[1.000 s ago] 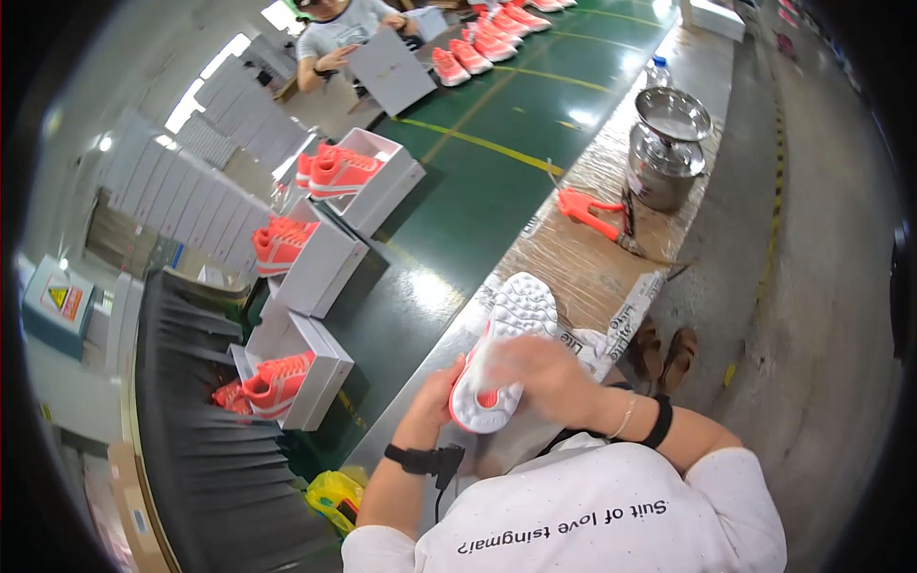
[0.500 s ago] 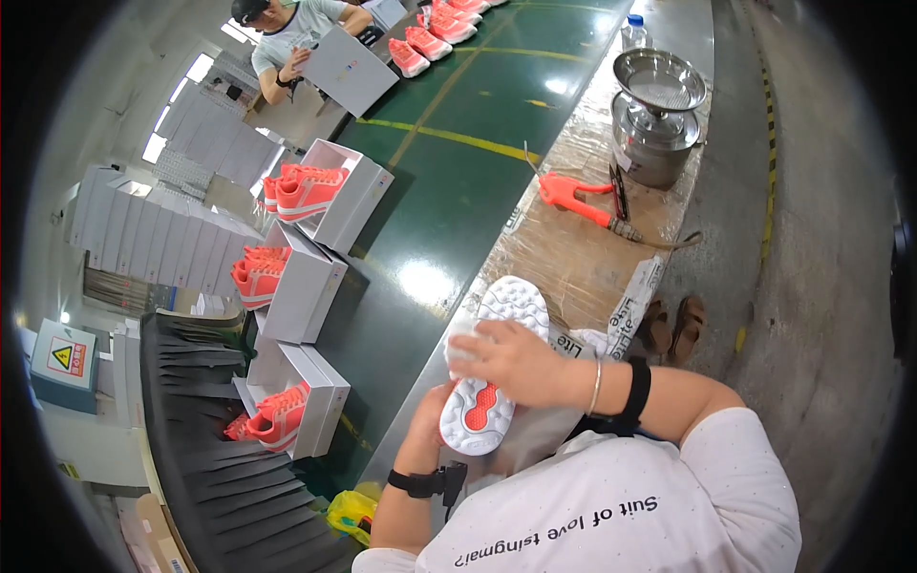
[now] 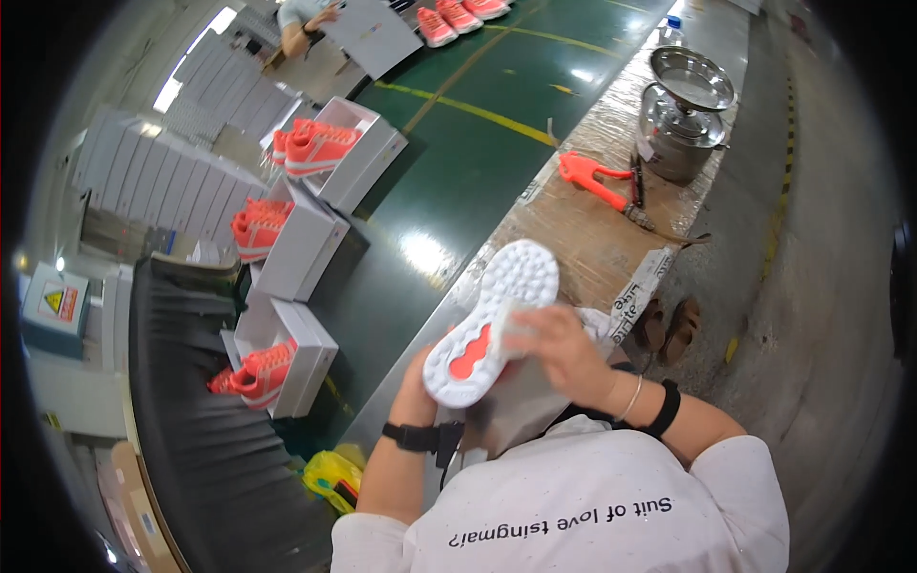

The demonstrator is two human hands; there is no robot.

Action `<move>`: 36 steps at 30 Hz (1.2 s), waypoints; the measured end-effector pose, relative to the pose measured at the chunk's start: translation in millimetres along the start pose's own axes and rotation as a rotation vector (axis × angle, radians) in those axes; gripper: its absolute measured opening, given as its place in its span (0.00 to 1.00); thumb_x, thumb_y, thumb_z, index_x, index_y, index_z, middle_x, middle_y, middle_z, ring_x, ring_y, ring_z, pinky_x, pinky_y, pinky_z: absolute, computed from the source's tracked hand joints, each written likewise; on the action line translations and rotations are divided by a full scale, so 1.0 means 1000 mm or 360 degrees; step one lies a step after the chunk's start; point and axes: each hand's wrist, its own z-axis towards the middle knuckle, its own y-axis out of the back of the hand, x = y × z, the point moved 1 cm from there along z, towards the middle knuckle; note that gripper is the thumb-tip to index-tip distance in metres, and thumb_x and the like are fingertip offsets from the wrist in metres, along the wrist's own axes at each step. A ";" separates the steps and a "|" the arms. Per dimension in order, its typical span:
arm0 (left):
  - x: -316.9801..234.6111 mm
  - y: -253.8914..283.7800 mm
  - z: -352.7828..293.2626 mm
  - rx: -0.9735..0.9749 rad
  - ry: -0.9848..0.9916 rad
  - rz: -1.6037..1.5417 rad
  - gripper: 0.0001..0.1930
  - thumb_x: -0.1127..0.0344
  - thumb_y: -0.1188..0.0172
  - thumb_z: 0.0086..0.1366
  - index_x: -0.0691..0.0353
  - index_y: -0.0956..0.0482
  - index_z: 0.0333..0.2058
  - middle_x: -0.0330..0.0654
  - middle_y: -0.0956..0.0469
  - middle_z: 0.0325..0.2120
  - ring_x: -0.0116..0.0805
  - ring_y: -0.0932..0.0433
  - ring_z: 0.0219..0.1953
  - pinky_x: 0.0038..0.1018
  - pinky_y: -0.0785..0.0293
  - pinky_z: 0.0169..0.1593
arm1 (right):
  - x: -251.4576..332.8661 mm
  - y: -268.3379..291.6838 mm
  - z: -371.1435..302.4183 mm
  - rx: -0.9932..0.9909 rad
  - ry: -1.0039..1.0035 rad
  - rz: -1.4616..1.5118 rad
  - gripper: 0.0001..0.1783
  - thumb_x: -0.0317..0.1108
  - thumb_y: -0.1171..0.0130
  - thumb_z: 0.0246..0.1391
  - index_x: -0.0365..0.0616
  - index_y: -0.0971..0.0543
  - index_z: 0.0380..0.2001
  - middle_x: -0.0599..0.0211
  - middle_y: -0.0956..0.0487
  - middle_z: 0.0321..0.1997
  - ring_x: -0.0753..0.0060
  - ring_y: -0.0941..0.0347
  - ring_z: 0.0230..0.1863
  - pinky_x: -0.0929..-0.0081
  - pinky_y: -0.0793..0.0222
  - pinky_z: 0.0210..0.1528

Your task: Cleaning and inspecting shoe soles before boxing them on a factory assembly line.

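Observation:
A sneaker is turned sole up, showing its white studded sole (image 3: 519,272) with a coral-red patch near the heel. From its left side my left hand (image 3: 417,387) grips it, the fingers mostly hidden beneath. My right hand (image 3: 559,351) is at the sole's right edge, slightly blurred, its fingers bent around what looks like a small white cloth (image 3: 506,328). The sneaker's upper is largely hidden under the sole.
Open white boxes with coral sneakers (image 3: 325,148) line the green conveyor (image 3: 449,181) on the left. On the bench lie a red air gun (image 3: 597,179) and a steel pot with a dish (image 3: 683,119). Across the belt a person's hand (image 3: 325,16) holds a box.
My right hand has moved from across the middle of the sole to its right edge, uncovering most of it. The view has shifted, and the sneaker is tilted slightly differently.

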 end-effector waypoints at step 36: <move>-0.246 0.130 -0.296 -0.2866 -0.1716 0.3200 0.08 0.71 0.44 0.50 0.61 0.25 0.31 0.45 0.21 0.31 0.43 0.27 0.41 0.35 0.46 0.60 | 0.028 -0.021 0.038 0.0601 0.0068 -0.0153 0.24 0.15 0.53 0.40 0.43 0.23 0.43 0.55 0.28 0.52 0.49 0.35 0.50 0.62 0.40 0.54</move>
